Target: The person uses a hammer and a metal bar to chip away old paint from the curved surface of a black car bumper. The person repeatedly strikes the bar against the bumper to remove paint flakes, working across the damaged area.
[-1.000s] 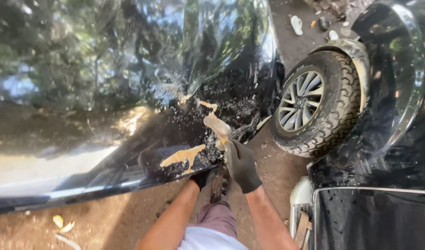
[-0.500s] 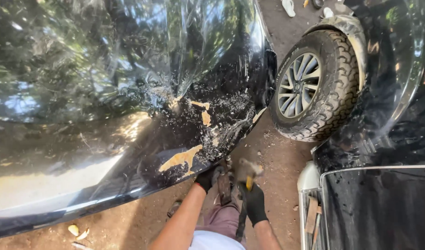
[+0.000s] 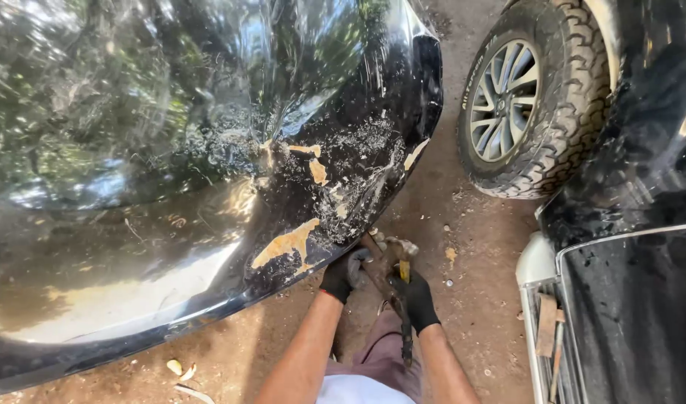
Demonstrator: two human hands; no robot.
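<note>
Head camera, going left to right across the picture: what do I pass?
Glossy black car panel with chipped paint → left hand in a black glove → right hand, gloved, gripping a hammer → knobbly tyre → metal rack at the right.

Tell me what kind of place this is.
Likely an open-air car body repair yard: a black body panel with scraped paint and filler patches rests on bare dirt ground, beside a parked vehicle's wheel. Gloved hands hold a hammer.
</note>
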